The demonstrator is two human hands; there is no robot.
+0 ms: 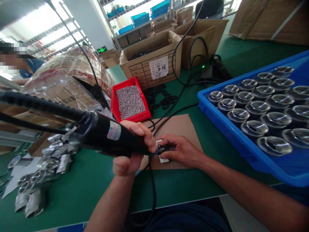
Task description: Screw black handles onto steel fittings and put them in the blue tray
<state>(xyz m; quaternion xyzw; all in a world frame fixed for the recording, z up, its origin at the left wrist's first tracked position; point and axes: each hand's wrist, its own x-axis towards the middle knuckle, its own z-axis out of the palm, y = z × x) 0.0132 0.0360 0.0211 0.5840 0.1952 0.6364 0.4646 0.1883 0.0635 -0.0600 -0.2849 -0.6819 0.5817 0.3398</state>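
Black tool (101,135), left fingers (149,140) curled round, right fingers (169,139) pinching dark part (161,149)

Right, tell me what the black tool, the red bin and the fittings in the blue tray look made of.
Black tool: perhaps plastic or coated metal, satin, from its soft highlights.
Red bin: likely plastic, glossy, with uniform colour and a smooth rim.
Fittings: apparently bare metal, polished-looking, given their bright silvery reflections; which metal is unclear.

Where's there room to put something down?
The bare green table between the silvery fittings and left forearm, plus a smaller gap between the brown cardboard sheet and blue tray. Behind that sheet it's crowded: red bin, black rings, boxes.
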